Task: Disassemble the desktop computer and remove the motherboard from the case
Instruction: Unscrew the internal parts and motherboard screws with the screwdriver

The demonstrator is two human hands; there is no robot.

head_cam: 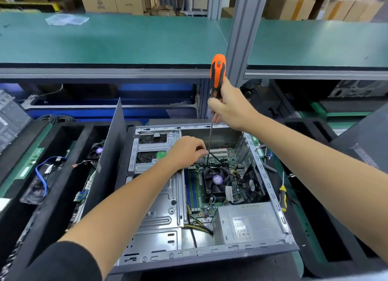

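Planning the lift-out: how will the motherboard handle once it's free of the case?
The motherboard probably lifts top-heavy, since the CPU fan cooler sits on it. Likely stiff but fragile: exposed slots and small parts. Attached cables may tug.

Two bare forearms, reaching in from the bottom corners. Left sleeve black, soft knit-like cloth, pushed up past the elbow, rounded cuff edge. Right arm bare along all of its visible length, no sleeve in view. Both hands, left and right, ungloved. No watch, ring or band on either wrist. Fingers of both hands mostly turned away; nails not clearly visible.
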